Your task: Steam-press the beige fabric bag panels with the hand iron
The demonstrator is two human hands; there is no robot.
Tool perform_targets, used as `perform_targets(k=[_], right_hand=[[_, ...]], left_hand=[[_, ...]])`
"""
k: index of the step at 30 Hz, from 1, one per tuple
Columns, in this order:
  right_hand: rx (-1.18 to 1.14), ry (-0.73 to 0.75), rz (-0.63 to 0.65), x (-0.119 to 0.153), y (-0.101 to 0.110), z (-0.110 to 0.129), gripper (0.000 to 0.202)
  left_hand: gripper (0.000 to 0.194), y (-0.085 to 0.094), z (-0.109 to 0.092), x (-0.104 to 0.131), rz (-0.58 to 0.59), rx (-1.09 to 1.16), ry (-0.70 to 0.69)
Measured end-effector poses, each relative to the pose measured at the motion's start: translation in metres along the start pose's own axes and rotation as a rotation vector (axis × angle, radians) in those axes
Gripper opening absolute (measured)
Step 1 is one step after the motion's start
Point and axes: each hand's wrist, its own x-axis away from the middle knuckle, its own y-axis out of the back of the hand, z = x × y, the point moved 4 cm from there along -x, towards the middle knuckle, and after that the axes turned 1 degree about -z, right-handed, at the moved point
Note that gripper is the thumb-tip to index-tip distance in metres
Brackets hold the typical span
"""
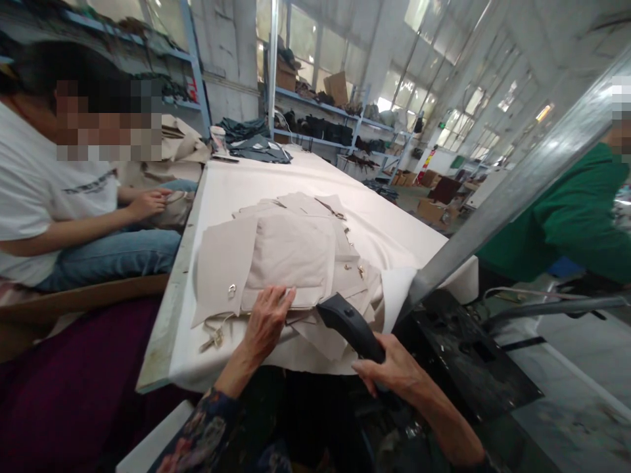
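Observation:
On the table lies a beige sewn fabric piece, like a bag panel with a pocket, spread over a pile of similar pieces. My left hand rests palm down at its near edge, fingers laid on the cloth. My right hand is closed round the handle of a black handheld tool with a broad, blunt head. That head is just off the piece's near right corner; whether it touches the cloth I cannot tell. A metal ring sits on the flap at left. Metal clasps lie beside my left hand.
A slanting metal pole rises at the table's right. A seated person handles cloth on the left; another in a green top is at right. Dark folded cloth and a cup stand at the table's far end.

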Motion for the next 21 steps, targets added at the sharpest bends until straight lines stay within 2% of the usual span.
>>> perform_targets(k=[4, 7, 10, 15, 21], right_hand=[[-0.049, 0.009, 0.032, -0.03, 0.0, 0.0, 0.022], [-0.071, 0.007, 0.002, -0.044, 0.001, -0.001, 0.024], [-0.073, 0.007, -0.022, -0.043, 0.001, -0.001, 0.024], [-0.026, -0.018, 0.044, -0.029, -0.001, -0.003, 0.022], [-0.038, -0.04, -0.012, -0.05, 0.0, 0.008, 0.024]], left_hand=[[0.034, -0.001, 0.0, 0.001, 0.01, 0.005, -0.012], [0.033, -0.002, 0.001, 0.001, 0.019, 0.011, -0.021], [0.032, -0.003, 0.001, 0.001, 0.025, 0.019, -0.022], [0.032, -0.004, 0.001, 0.0, 0.025, 0.026, -0.033], [0.031, -0.004, 0.001, -0.001, 0.019, 0.017, -0.039]])
